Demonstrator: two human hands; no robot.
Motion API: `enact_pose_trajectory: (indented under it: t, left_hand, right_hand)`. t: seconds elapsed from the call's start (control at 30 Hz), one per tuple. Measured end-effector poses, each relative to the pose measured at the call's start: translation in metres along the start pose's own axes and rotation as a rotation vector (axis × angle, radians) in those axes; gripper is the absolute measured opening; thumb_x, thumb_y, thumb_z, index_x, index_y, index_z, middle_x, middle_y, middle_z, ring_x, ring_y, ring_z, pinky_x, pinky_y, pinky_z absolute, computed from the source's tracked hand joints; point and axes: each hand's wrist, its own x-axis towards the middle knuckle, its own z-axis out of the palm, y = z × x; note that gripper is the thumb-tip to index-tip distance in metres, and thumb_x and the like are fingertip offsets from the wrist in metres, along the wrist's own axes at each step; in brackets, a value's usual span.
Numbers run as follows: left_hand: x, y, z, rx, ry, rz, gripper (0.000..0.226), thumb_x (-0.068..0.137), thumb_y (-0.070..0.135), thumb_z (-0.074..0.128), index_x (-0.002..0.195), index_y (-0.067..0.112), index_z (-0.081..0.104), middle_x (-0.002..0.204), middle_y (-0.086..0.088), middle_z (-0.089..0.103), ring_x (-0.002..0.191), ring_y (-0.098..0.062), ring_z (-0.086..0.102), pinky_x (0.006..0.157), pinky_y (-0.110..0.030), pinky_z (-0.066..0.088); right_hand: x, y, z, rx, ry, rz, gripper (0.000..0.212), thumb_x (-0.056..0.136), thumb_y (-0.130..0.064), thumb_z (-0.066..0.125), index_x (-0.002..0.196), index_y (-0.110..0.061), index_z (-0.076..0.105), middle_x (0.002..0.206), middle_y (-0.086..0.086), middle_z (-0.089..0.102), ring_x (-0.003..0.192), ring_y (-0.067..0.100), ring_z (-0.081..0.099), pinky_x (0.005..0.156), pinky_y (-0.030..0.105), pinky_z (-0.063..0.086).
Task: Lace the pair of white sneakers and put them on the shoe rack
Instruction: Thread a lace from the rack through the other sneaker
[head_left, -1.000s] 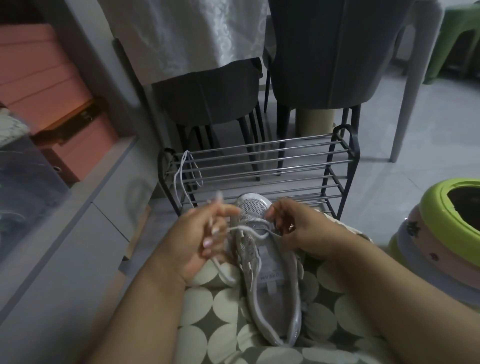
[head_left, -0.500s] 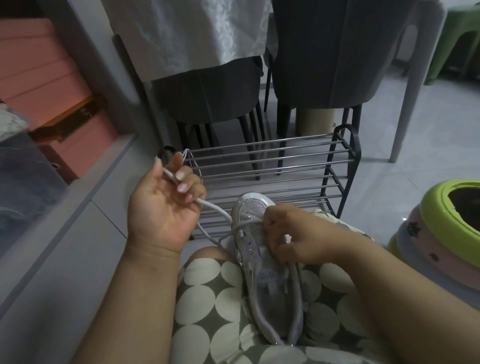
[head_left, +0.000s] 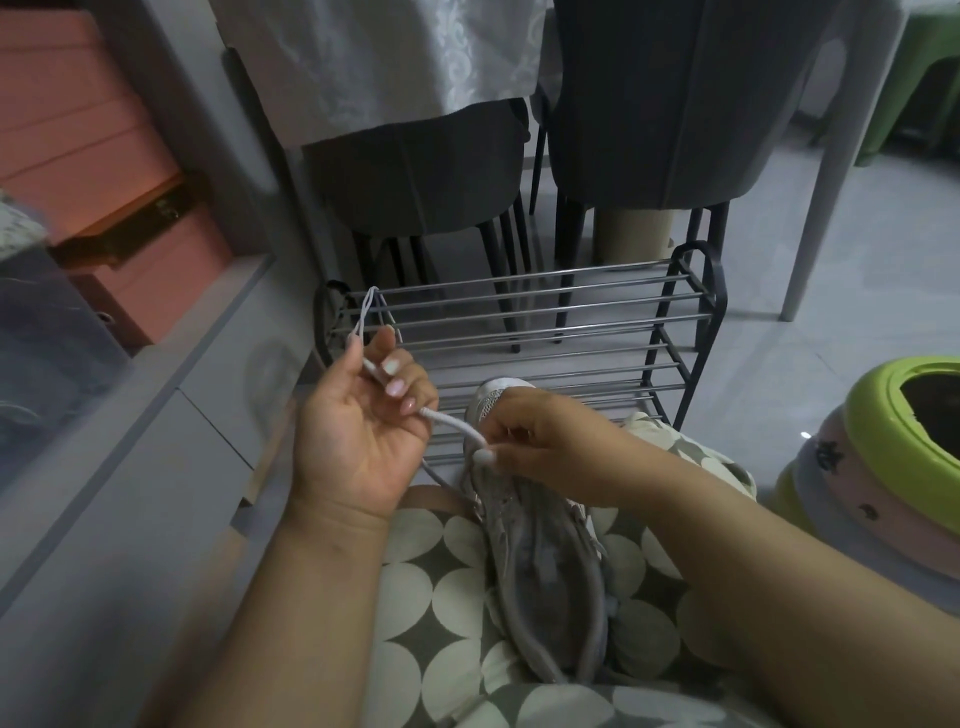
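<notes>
While right hand (head_left: 540, 441) hides sneaker (head_left: 545, 561) toe, pinching lace (head_left: 452, 423), left hand (head_left: 363, 421) grip clamps lace.

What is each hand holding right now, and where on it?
Left hand grips the white shoelace near its free end. Right hand holds the white sneaker at its toe end, pinching the lace there.

Apparently open shoe rack (head_left: 524, 312) bars beyond sneaker (head_left: 540, 561)
</notes>
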Motion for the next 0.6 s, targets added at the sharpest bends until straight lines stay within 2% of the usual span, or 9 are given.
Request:
enact_pose_trajectory:
  t: [0.1,0.13,0.2,0.3,0.4,0.53,0.6]
  left_hand:
    - [-0.008,-0.005,-0.004,0.265,-0.002,-0.003,0.026,0.083,0.029,0.054,0.088,0.007,0.068,0.076,-0.001,0.062,0.071,-0.012,0.06,0.073,-0.025,0.049]
    - [-0.011,-0.01,-0.006,0.416,-0.026,-0.009,0.024,0.081,0.026,0.056,0.093,0.007,0.066,0.078,0.0,0.064,0.072,-0.01,0.061,0.074,-0.024,0.049]
    - [-0.017,-0.025,-0.014,0.613,-0.061,-0.022,0.024,0.076,0.019,0.06,0.097,0.007,0.063,0.073,0.002,0.066,0.066,-0.005,0.062,0.064,-0.019,0.05]
    - [-0.017,-0.038,-0.028,0.637,0.027,0.007,0.02,0.076,0.017,0.061,0.091,0.005,0.064,0.061,0.001,0.062,0.054,-0.005,0.057,0.052,-0.016,0.048]
    - [-0.011,-0.039,-0.044,0.588,0.124,0.066,0.016,0.076,0.019,0.063,0.084,0.005,0.065,0.06,-0.001,0.06,0.053,-0.008,0.054,0.052,-0.018,0.049]
    - [-0.013,-0.047,-0.048,0.693,0.03,0.03,0.017,0.073,0.018,0.067,0.084,0.004,0.065,0.076,-0.01,0.069,0.062,-0.014,0.06,0.06,-0.025,0.052]
    - [-0.013,-0.049,-0.049,0.706,0.027,0.065,0.015,0.073,0.017,0.067,0.083,0.006,0.064,0.074,-0.007,0.069,0.063,-0.013,0.06,0.06,-0.024,0.052]
  right_hand:
    - [0.001,0.001,-0.002,0.059,0.102,0.042,0.02,0.093,-0.031,0.055,0.075,-0.034,0.048,0.067,-0.01,0.052,0.054,0.002,0.044,0.05,0.016,0.037]
    - [0.002,0.001,-0.002,0.047,0.127,0.037,0.02,0.093,-0.029,0.056,0.076,-0.034,0.048,0.066,-0.011,0.053,0.053,0.002,0.045,0.05,0.016,0.037]
    - [0.003,0.001,0.0,-0.018,0.144,0.0,0.013,0.092,-0.025,0.058,0.082,-0.03,0.052,0.067,-0.012,0.053,0.055,0.002,0.046,0.051,0.016,0.037]
    - [0.003,0.005,0.005,-0.053,0.166,-0.025,0.005,0.089,-0.026,0.063,0.089,-0.021,0.064,0.073,-0.009,0.057,0.06,0.003,0.049,0.055,0.018,0.038]
    - [0.002,0.013,0.006,-0.032,0.227,0.015,0.007,0.087,-0.028,0.066,0.085,-0.021,0.068,0.07,-0.011,0.059,0.059,0.002,0.051,0.056,0.017,0.04]
    - [0.004,0.015,0.009,-0.066,0.276,-0.017,0.006,0.085,-0.024,0.069,0.084,-0.018,0.07,0.066,-0.019,0.052,0.059,-0.005,0.048,0.056,0.01,0.037]
    - [0.004,0.017,0.011,-0.081,0.291,-0.029,0.006,0.083,-0.024,0.07,0.084,-0.018,0.072,0.068,-0.019,0.053,0.061,-0.006,0.049,0.057,0.008,0.036]
